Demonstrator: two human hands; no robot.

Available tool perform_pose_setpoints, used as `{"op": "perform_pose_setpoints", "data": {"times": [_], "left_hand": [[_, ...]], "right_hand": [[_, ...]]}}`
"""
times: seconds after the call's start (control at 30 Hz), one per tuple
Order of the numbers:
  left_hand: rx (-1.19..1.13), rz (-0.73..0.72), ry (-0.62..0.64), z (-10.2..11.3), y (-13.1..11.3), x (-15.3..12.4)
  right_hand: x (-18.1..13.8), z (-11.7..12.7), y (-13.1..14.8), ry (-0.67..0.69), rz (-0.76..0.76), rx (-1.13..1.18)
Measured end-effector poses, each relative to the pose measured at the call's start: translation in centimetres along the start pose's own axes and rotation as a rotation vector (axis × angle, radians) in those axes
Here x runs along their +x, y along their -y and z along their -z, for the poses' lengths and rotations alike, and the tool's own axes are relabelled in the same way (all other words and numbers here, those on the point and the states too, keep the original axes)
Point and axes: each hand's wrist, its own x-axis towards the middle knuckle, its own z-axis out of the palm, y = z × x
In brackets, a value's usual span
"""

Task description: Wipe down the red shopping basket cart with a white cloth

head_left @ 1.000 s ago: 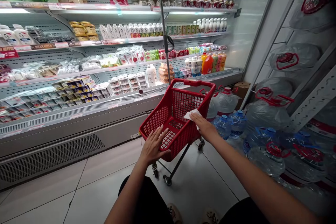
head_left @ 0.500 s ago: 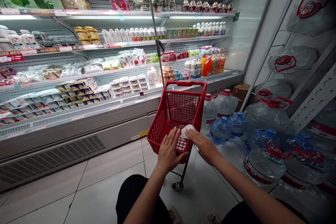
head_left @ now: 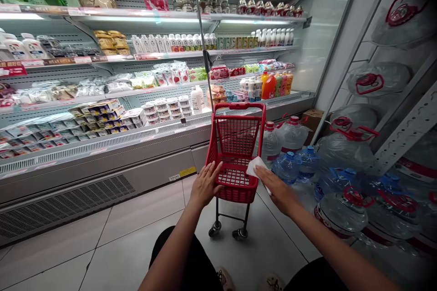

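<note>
A small red shopping cart stands on the tiled floor in front of me, its basket empty. My left hand grips the near left corner of the basket rim, fingers curled over it. My right hand presses a white cloth flat against the basket's right side, fingers stretched over the cloth.
An open chiller with shelves of dairy tubs, bottles and packets runs along the left and back. Several large water jugs with red caps crowd the floor and a metal rack at the right. A cardboard box sits in the corner.
The cart has swung round so its near end faces me squarely. My left hand shifted to the left corner of the rim and my right hand slid the cloth to the right side.
</note>
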Motion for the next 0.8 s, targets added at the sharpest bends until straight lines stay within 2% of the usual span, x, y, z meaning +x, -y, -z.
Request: {"op": "perform_pose_setpoints", "data": {"times": [0.17, 0.3, 0.43, 0.63, 0.73, 0.8], "left_hand": [[0.017, 0.058, -0.022, 0.1, -1.3, -0.6], [0.016, 0.114, -0.058, 0.0, -3.2, -0.9], [0.001, 0.171, -0.116, -0.3, -6.4, -0.6], [0.001, 0.21, -0.159, -0.8, -11.6, -0.1], [0.0, 0.152, -0.15, -1.0, -13.1, -0.4], [-0.014, 0.101, -0.131, -0.8, -13.0, -0.4]], "right_hand": [[-3.9, -0.5, 4.7, 0.013, -0.067, -0.001], [-5.3, -1.4, 6.2, -0.057, -0.152, -0.037], [-5.1, -1.7, 6.8, -0.071, -0.119, -0.103], [-2.8, -2.9, 8.9, -0.098, -0.007, -0.142], [-2.4, -3.3, 9.0, -0.11, 0.011, -0.116], [-2.7, -2.8, 8.3, -0.091, 0.019, -0.103]]}}
